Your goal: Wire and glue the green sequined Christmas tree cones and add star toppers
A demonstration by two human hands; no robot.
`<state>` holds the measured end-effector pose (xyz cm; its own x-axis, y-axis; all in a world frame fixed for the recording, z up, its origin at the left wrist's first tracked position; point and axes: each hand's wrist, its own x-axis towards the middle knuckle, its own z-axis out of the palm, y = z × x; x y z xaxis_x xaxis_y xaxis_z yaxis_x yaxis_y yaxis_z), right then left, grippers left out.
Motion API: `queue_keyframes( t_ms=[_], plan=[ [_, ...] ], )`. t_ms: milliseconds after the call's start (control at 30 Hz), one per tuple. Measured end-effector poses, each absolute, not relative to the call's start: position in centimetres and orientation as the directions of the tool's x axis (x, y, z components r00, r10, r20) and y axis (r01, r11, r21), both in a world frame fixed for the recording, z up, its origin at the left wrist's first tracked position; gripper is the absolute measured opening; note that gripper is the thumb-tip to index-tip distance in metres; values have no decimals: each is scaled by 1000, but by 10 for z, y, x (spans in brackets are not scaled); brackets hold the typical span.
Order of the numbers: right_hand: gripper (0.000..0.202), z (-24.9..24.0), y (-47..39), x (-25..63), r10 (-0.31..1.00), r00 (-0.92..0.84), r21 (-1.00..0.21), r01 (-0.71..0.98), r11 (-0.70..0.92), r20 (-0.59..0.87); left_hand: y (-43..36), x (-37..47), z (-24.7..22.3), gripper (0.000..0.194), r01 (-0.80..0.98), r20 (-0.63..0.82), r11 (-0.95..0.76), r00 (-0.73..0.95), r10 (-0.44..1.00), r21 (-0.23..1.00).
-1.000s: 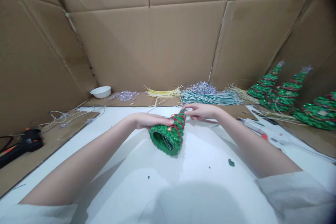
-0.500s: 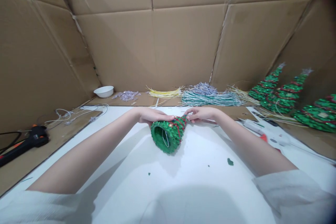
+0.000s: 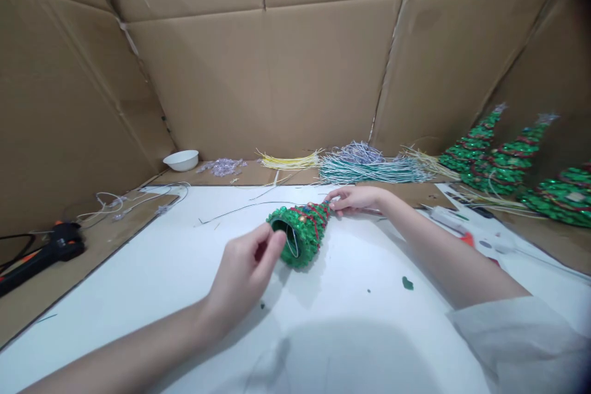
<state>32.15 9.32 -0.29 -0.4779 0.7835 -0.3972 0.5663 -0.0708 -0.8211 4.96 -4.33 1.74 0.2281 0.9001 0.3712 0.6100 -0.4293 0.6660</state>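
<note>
A small green tinsel Christmas tree (image 3: 310, 233) with red garland and beads lies on its side on the white table, its hollow base facing me. A loop of thin wire (image 3: 292, 240) shows inside the base. My right hand (image 3: 351, 198) pinches the tree at its tip. My left hand (image 3: 249, 258) is at the left rim of the base opening, thumb and fingers curled together; whatever they grip is hidden. Behind the tree, a long thin dark wire (image 3: 240, 207) lies on the table.
Finished trees (image 3: 512, 157) stand at the right. Bundles of green-white wires (image 3: 373, 170) and yellow wires (image 3: 290, 161) lie along the back, with a white bowl (image 3: 181, 160). A glue gun (image 3: 62, 243) rests at the left, a white tool with an orange part (image 3: 447, 220) at the right.
My left hand has let go of the tree's side and moved toward me to its base opening, its fingers curled. My right hand stays at the tip.
</note>
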Motion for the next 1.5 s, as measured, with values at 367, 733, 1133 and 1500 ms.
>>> queue_keyframes(
  t_ms=[367, 733, 1133, 1500],
  plan=[
    [48, -8, 96, 325, 777, -500, -842, 534, -72, -383, -44, 72, -6, 21, 234, 18, -62, 187, 982, 970],
    [41, -14, 98, 326, 768, -513, -858, 505, -91, -384, -48, 18, -21, 16, 98, 222, -288, 422, 879, 953],
    [45, -12, 97, 324, 780, -480, -845, 523, -113, -401, -39, -11, 2, 55, 248, 162, -842, 918, 363, 478],
    [52, -8, 95, 321, 874, -353, -786, 616, -53, -335, -32, 29, 11, 29, 776, -54, -382, 469, 882, 502]
  ],
)
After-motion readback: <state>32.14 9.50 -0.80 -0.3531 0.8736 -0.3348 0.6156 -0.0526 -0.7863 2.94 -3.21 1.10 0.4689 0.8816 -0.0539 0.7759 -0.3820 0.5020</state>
